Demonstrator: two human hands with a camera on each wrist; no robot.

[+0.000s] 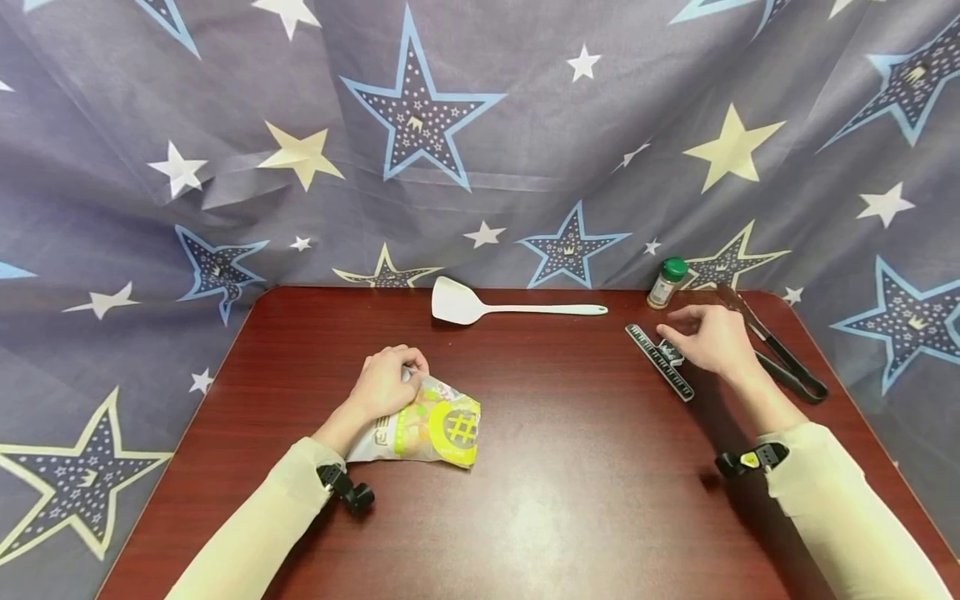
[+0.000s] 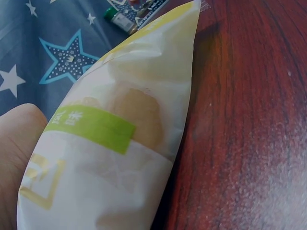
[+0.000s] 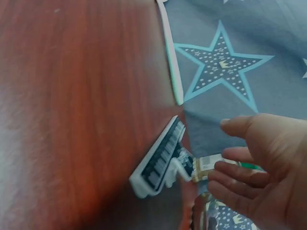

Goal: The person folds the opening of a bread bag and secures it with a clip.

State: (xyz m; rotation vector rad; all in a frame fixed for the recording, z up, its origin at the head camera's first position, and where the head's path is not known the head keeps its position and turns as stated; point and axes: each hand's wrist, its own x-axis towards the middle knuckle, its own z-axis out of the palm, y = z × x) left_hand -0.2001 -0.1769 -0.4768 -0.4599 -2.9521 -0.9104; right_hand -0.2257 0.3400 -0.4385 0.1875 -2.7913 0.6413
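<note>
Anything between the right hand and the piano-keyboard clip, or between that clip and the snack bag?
Nothing visible stands between the right hand and the piano-keyboard clip, nor along the tabletop from clip to snack bag. The white spatula lies farther back, off that line.

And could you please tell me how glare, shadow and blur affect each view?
Head view: bright glare on the table, a shadow by the right sleeve; left wrist view: pale sheen at lower right, dark shadow along the edge of the bag; right wrist view: the clip looks smeared.
</note>
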